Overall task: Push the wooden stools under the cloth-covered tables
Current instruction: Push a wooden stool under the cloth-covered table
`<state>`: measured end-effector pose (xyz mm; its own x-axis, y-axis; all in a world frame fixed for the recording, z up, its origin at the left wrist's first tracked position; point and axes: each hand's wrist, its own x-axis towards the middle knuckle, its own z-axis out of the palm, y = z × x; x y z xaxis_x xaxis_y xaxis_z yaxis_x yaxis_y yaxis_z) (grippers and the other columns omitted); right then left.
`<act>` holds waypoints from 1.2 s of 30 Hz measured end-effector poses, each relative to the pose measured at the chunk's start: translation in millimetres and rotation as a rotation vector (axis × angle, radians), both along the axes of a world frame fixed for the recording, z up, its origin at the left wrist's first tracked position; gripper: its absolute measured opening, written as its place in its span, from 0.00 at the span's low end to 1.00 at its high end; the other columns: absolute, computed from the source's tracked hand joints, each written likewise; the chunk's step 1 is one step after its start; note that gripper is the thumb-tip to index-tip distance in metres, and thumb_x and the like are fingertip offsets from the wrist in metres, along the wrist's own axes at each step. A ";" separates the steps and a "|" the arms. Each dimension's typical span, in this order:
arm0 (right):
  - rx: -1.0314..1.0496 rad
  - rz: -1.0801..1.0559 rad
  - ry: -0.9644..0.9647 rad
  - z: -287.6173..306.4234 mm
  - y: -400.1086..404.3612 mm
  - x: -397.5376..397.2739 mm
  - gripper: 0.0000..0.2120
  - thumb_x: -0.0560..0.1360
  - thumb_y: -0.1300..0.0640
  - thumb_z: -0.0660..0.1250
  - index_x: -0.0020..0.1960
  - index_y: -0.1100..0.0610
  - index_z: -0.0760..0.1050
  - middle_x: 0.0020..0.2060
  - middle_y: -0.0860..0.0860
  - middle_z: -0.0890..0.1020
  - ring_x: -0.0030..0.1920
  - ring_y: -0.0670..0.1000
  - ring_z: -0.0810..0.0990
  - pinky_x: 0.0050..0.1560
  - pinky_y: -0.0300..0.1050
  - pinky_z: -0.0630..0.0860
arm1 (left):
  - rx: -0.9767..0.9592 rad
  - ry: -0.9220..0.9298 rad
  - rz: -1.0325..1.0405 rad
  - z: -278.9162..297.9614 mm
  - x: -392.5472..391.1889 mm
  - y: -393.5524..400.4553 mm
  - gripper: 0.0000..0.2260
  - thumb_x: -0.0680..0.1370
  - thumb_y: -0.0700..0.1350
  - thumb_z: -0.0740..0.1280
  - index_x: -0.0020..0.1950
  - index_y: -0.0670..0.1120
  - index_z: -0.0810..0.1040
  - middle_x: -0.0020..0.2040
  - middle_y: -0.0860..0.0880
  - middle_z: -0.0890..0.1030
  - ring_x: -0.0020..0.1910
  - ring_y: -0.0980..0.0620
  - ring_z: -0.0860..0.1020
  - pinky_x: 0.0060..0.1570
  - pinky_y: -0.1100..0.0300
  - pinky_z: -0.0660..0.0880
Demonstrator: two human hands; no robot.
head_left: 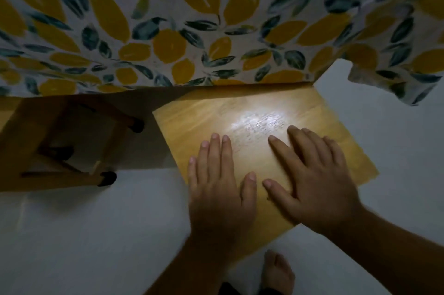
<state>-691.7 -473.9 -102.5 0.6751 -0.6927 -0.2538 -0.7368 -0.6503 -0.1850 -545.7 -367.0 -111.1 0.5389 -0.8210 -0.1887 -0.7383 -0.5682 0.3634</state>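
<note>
Head view: we press both palms on the wooden stool (240, 112).
Our left hand (222, 189) and right hand (317, 179) lie flat, fingers spread, beside the tablecloth (168, 18).

The scene was dim, with muted colours and soft overall focus. A bright glare patch sat on the stool seat (254, 121), lit from above, just ahead of the hands. Deep shadow lay beneath the tablecloth (168, 30) hem and over the second stool (60, 141). Wide-angle distortion bent the edges; the cloth's right corner was motion-blurred.
</note>
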 end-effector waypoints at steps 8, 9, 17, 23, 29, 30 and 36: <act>-0.101 -0.024 -0.166 -17.5 -11.7 17.1 0.38 0.72 0.31 0.60 0.77 0.48 0.69 0.75 0.57 0.69 0.75 0.60 0.65 0.73 0.64 0.56 | -0.084 -0.136 0.038 -16.6 17.7 -13.8 0.34 0.76 0.59 0.58 0.80 0.46 0.60 0.79 0.47 0.62 0.79 0.47 0.57 0.76 0.46 0.50; -0.106 -0.029 -0.166 -17.5 -16.1 25.1 0.38 0.72 0.31 0.60 0.77 0.48 0.69 0.75 0.57 0.69 0.75 0.60 0.65 0.73 0.63 0.56 | -0.091 -0.152 0.029 -16.8 26.3 -19.5 0.34 0.76 0.59 0.58 0.80 0.46 0.61 0.79 0.46 0.62 0.78 0.46 0.58 0.76 0.45 0.51; -0.157 -0.071 -0.108 -23.0 -78.8 103.4 0.38 0.72 0.29 0.56 0.76 0.47 0.67 0.70 0.59 0.71 0.68 0.61 0.66 0.65 0.59 0.62 | -0.060 -0.258 0.039 -17.2 101.9 -86.2 0.33 0.75 0.60 0.59 0.76 0.44 0.66 0.75 0.43 0.67 0.73 0.42 0.64 0.73 0.43 0.58; -0.198 -0.014 -0.063 -23.6 -116.9 122.0 0.41 0.71 0.28 0.53 0.80 0.42 0.57 0.75 0.56 0.66 0.73 0.63 0.62 0.66 0.59 0.64 | -0.073 -0.291 0.120 -21.4 107.6 -115.1 0.32 0.75 0.59 0.58 0.73 0.41 0.70 0.73 0.40 0.70 0.73 0.38 0.64 0.72 0.42 0.55; -0.165 -0.029 -0.061 -25.4 -116.4 119.3 0.41 0.71 0.27 0.54 0.80 0.42 0.58 0.72 0.58 0.69 0.70 0.63 0.65 0.58 0.57 0.67 | -0.105 -0.338 0.134 -24.6 107.0 -115.4 0.31 0.73 0.58 0.60 0.70 0.40 0.72 0.69 0.38 0.73 0.67 0.36 0.68 0.68 0.39 0.63; -0.161 -0.030 -0.066 -25.6 -116.8 118.9 0.40 0.71 0.27 0.54 0.79 0.42 0.58 0.72 0.58 0.70 0.69 0.63 0.67 0.57 0.57 0.67 | -0.101 -0.336 0.133 -24.2 107.0 -115.9 0.31 0.73 0.58 0.60 0.70 0.40 0.72 0.69 0.38 0.73 0.67 0.36 0.68 0.68 0.38 0.63; -0.147 -0.028 -0.079 -27.7 -119.1 116.2 0.39 0.71 0.26 0.54 0.79 0.40 0.58 0.72 0.55 0.70 0.68 0.62 0.68 0.51 0.54 0.64 | -0.053 -0.313 0.121 -21.9 107.1 -117.5 0.32 0.73 0.59 0.59 0.71 0.41 0.71 0.70 0.38 0.72 0.68 0.36 0.67 0.68 0.38 0.63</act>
<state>-575.5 -592.9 -130.2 0.6691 -0.7370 -0.0950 -0.7417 -0.6544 -0.1470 -438.6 -484.5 -133.0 0.6577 -0.7521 0.0427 -0.7474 -0.6445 0.1613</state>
